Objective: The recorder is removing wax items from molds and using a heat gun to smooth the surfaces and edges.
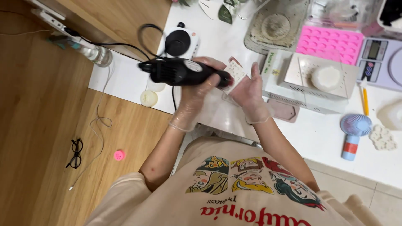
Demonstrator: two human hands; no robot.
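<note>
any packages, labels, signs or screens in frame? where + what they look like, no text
White cardboard box: on the white table right of the hands, rectangular, small green and yellow print on its near-left end.
Digital scale: far right edge, pale lilac-grey, with a dark rectangular screen.
Round label: white, on the black rotary tool held in the left hand.

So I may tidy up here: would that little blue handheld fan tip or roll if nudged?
The fan lies flat on the white table, so tipping seems unlikely. Its round handle might roll slightly; the wide head probably stops it. It looks like light plastic.
</note>
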